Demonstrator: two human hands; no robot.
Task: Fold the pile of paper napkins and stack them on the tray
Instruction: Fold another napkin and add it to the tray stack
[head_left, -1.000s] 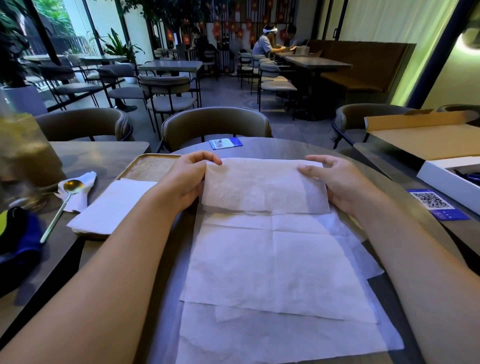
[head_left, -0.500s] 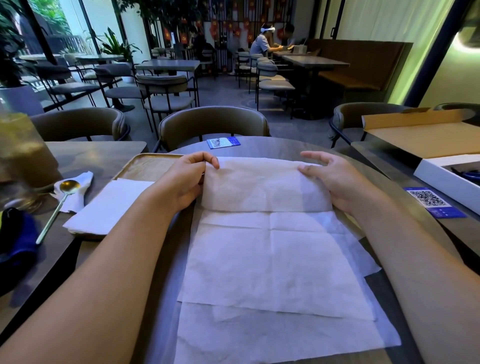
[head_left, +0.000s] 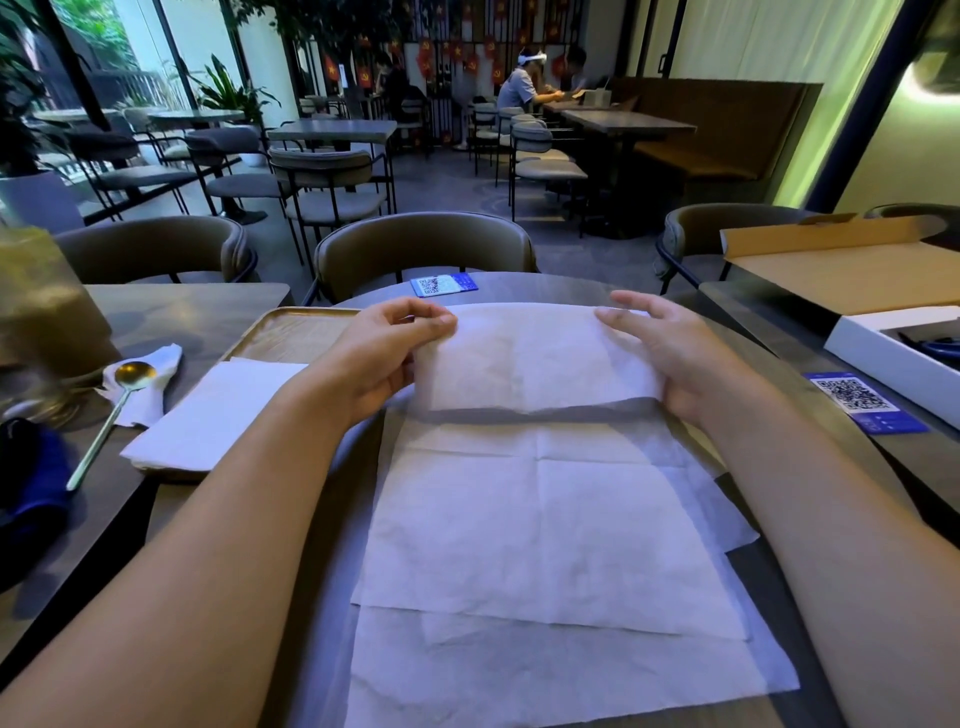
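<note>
Both hands, left hand (head_left: 387, 358) and right hand (head_left: 670, 353), pinch the folded napkin (head_left: 535, 358) stretched between them.

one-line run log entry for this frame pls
step: folding top napkin | left hand: pinches edge | right hand: holds edge | tray: folded stack

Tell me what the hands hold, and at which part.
Both hands, left and right, hold the folded white paper napkin at its two short ends.
</note>
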